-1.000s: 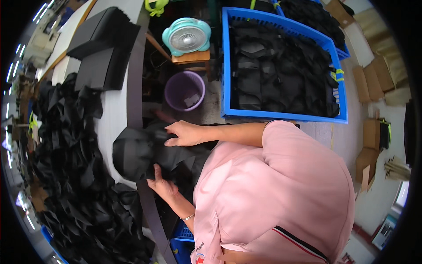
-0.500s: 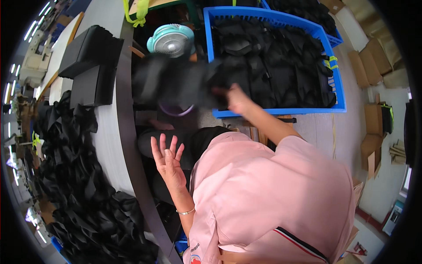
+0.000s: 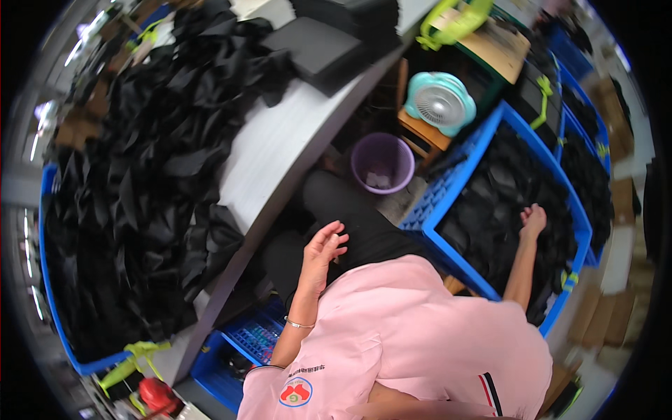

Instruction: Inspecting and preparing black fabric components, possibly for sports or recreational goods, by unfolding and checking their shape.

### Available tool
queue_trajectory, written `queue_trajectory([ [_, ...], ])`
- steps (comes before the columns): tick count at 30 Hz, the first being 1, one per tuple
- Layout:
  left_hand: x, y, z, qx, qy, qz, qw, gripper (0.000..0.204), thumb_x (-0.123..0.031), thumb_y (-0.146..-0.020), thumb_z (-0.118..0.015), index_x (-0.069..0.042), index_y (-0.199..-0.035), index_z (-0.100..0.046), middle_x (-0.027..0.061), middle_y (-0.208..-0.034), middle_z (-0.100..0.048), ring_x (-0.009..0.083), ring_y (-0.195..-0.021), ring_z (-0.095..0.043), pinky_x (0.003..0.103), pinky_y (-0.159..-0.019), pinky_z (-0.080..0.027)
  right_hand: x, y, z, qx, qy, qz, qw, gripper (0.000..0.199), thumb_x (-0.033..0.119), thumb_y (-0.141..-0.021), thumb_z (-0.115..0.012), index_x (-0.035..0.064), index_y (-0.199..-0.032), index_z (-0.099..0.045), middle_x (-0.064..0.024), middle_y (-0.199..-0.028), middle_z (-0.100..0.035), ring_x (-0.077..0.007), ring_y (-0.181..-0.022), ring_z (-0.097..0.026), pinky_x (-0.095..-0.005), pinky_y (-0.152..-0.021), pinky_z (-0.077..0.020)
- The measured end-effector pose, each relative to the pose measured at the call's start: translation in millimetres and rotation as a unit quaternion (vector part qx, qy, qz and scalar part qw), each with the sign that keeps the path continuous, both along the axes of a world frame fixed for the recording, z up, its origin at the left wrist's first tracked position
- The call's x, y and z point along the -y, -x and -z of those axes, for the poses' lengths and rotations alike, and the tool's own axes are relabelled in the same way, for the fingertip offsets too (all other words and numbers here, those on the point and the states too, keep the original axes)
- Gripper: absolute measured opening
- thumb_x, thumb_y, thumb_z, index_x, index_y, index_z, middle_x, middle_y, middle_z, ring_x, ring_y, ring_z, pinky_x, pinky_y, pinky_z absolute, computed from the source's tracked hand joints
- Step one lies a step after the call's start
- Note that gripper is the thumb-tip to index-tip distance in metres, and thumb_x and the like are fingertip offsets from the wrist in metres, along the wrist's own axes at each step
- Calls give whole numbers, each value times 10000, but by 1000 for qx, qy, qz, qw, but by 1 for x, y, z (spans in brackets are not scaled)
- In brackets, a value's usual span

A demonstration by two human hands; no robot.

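My right hand (image 3: 533,220) reaches out to the right and rests on the heap of black fabric pieces (image 3: 504,203) inside the big blue crate (image 3: 448,248); whether its fingers grip a piece I cannot tell. My left hand (image 3: 322,249) hovers open, fingers spread, above my lap in black trousers, close to the edge of the grey worktable (image 3: 269,150). It holds nothing. A large pile of black fabric pieces (image 3: 133,182) covers the left part of the table.
A purple bucket (image 3: 382,162) and a small teal fan (image 3: 439,102) on a wooden stool stand on the floor ahead. Black boxes (image 3: 318,49) lie at the table's far end. More blue crates (image 3: 584,133) sit to the right, and one (image 3: 245,339) under the table.
My right hand carried a black piece from the table over to the blue crate and now lies on the heap there. My left hand has let go and stays open above my lap.
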State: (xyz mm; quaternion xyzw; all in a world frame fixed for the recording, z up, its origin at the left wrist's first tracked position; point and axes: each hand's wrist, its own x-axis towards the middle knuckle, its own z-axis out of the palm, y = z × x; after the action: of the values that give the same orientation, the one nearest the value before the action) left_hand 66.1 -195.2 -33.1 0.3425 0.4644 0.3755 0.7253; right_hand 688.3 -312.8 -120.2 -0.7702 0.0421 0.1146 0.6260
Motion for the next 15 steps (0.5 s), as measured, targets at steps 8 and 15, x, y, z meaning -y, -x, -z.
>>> queue_trajectory([
  [8,-16,12,5,-4,6,5,1000,388,-246,-1021,-621,-41,-1350,-609,90,-1348,-628,199,-1175,-642,320,-939,-537,-273,344,-98,500,-93,-542,669,199,77,-938,-660,44,-1132,-694,-108,-998,-701,-249,-863,-719,-307,-714,-549],
  [15,-21,31,10,16,4,-32,999,387,-239,-1034,-600,-37,-1364,-593,87,-1376,-609,203,-1205,-623,310,-937,-527,-454,468,-172,804,-39,-358,473,365,41,-822,-638,112,-1177,-689,-70,-1294,-602,-225,-1137,-602,-306,-793,-496],
])
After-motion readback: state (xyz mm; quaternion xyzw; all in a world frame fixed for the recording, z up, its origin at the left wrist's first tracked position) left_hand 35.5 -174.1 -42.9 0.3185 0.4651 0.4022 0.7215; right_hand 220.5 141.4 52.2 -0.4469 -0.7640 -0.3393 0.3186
